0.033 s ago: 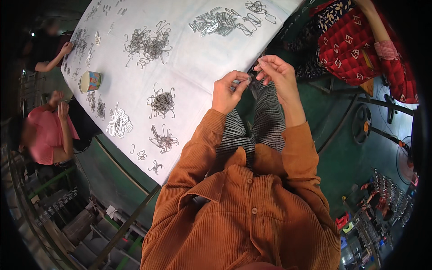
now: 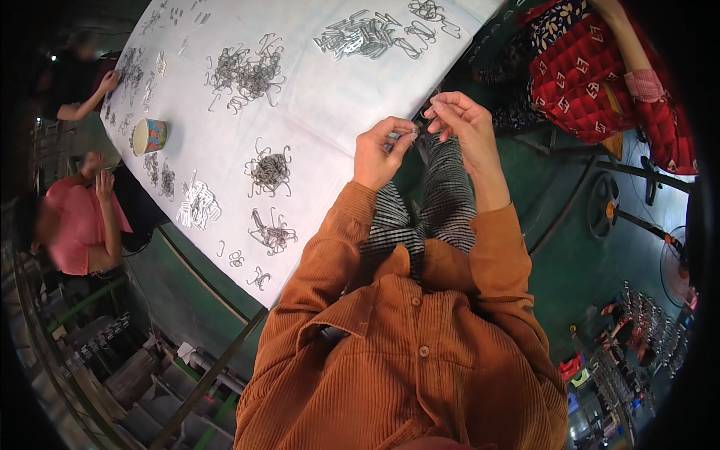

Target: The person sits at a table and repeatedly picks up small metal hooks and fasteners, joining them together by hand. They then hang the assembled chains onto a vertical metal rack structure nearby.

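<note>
Ahead and to the left of both hands, a long white tabletop [image 2: 322, 97], tilted across the view, carrying separate heaps of bent wire hooks: a straight-stacked silver pile [image 2: 360, 36] far beyond the hands, a tangled heap [image 2: 246, 71] further left, a round clump [image 2: 270, 171] just left of the left hand, a looser clump [image 2: 271, 234] nearer the body, a pale bundle [image 2: 198, 204] beyond that. Probably sorted so by kind, each heap within reach of whoever sits beside it. Green floor [image 2: 570, 247] under and to the right of the hands, a dark fan [image 2: 602, 204] standing on it, racks of small parts at the far lower right. Seated right of the right hand, a person in a red patterned top [image 2: 592, 67]; far left of the left hand, a person in pink [image 2: 71, 225] and another in black [image 2: 71, 86] at the tabletop edge. Near them, a paper cup [image 2: 148, 136], upright. Raised over checked trousers [image 2: 442, 195], just off the tabletop edge, left hand [image 2: 379, 154] and right hand [image 2: 461, 124], close together, fingers curled and pinched onto a small wire piece [image 2: 414, 132] spanning between them, seemingly held up near the eyes for fine fingertip work. Exact shape of the piece too small to tell.
</note>
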Available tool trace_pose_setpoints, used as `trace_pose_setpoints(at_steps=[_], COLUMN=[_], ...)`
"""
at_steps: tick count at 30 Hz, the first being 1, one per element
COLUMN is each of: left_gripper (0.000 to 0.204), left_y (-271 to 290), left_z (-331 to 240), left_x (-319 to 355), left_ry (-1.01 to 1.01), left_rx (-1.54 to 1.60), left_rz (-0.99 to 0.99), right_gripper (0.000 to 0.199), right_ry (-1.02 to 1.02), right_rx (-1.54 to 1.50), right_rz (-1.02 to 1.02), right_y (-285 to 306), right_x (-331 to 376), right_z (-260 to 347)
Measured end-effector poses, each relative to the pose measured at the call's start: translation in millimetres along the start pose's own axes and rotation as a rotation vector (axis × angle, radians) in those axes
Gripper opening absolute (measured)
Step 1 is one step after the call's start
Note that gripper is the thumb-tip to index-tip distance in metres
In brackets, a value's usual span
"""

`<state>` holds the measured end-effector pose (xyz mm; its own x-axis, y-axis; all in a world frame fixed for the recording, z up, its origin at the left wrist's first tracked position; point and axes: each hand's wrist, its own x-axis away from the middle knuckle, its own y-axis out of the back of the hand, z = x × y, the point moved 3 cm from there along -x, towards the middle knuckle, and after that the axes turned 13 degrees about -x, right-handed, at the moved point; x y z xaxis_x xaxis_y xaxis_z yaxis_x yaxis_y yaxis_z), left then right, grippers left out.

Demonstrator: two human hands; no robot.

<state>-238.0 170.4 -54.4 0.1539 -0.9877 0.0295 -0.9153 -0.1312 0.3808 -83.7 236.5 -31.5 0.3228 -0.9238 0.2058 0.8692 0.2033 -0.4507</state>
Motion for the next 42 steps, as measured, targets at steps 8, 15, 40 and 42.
trace_pose_setpoints(at_steps=[8,15,40,42], left_gripper=[0.013,0.011,0.013,0.013], left_y=[-2.7,-3.7,-2.3,-1.9], left_z=[4.3,6.3,2.1,0.1], left_x=[-0.4,-1.0,-3.6,-3.4], left_ry=[0.009,-0.059,-0.080,-0.111], left_rx=[0.013,-0.045,-0.063,-0.092], left_rz=[0.012,-0.020,-0.034,-0.034], right_gripper=[0.015,0.014,0.016,0.015], right_ry=[-0.066,-0.047,0.145,0.252], right_rx=[-0.068,0.036,1.092,1.065], right_rz=[-0.050,-0.029,0.150,0.104], right_y=[11.8,10.6,-9.4,-16.1], right_x=[8.7,12.3,-109.2,-97.0], right_z=[-17.7,-24.8,5.7,14.2])
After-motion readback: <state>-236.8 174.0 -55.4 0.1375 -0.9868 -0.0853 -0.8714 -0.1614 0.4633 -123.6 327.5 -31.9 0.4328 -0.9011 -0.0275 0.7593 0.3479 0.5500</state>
